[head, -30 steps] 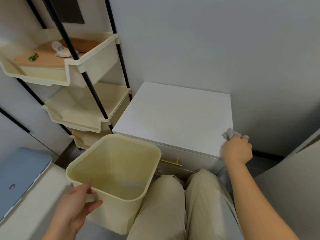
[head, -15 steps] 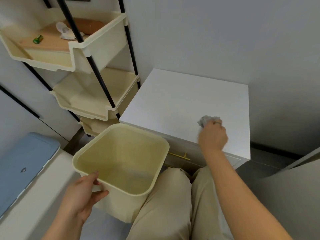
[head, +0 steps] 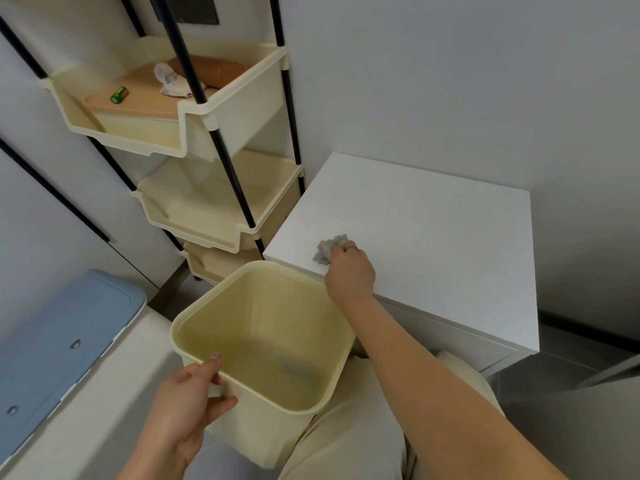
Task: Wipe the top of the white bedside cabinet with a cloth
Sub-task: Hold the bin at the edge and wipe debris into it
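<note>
The white bedside cabinet (head: 433, 230) stands against the wall at the right, its flat top bare. My right hand (head: 349, 271) presses a crumpled grey cloth (head: 329, 249) onto the top near its front left corner. My left hand (head: 188, 393) grips the near rim of a cream plastic bin (head: 263, 344), which it holds just below the cabinet's front left edge, open side up. A small dark patch lies on the bin's floor.
A cream tiered shelf rack (head: 214, 133) with black poles stands left of the cabinet; its top tray holds a green battery (head: 118, 95), a tissue and a brown roll. A blue-lidded white box (head: 59, 337) is at lower left. My beige-trousered knees (head: 349, 441) are below.
My right hand has swept the cloth from the cabinet's front right corner leftward across the top to the front left corner. The bin stays held by my left hand.
</note>
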